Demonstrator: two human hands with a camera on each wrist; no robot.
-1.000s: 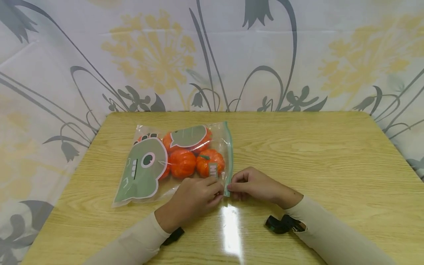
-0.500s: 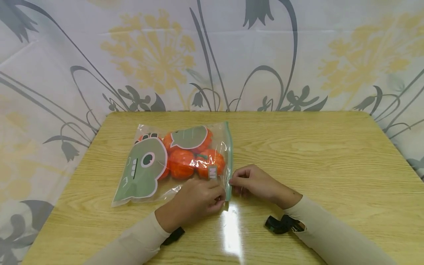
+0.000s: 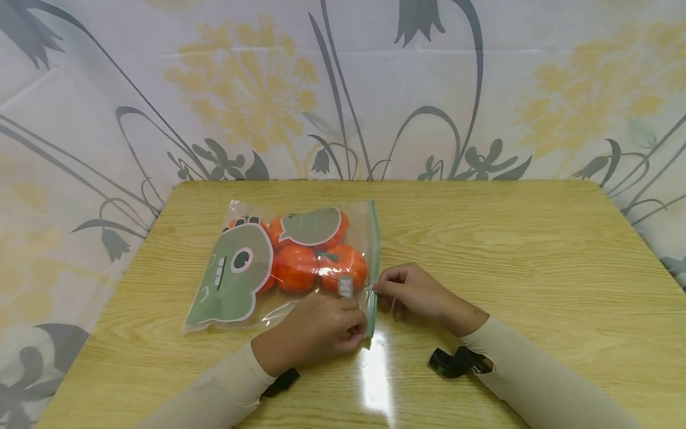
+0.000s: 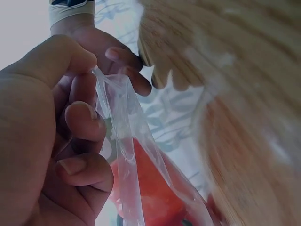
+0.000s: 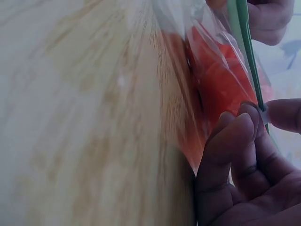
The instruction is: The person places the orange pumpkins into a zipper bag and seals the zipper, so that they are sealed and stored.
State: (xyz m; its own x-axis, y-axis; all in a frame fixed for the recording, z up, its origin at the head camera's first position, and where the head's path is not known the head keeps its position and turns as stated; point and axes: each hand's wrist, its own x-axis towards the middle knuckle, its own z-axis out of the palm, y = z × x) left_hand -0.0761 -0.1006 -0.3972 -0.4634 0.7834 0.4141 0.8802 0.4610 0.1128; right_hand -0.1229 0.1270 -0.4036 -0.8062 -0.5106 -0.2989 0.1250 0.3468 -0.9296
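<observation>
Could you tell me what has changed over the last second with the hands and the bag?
The right hand has slid a little up the green zip strip, away from the person, still pinching it. The left hand has eased slightly toward the person, still pinching the bag's near corner. The bag shifted slightly; the table is unchanged.

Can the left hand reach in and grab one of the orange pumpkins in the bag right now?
Probably not yet. The left hand and right hand both pinch the green zip strip at the near corner of the bag. The pumpkins lie inside the plastic, and no gap wide enough for fingers shows.
</observation>
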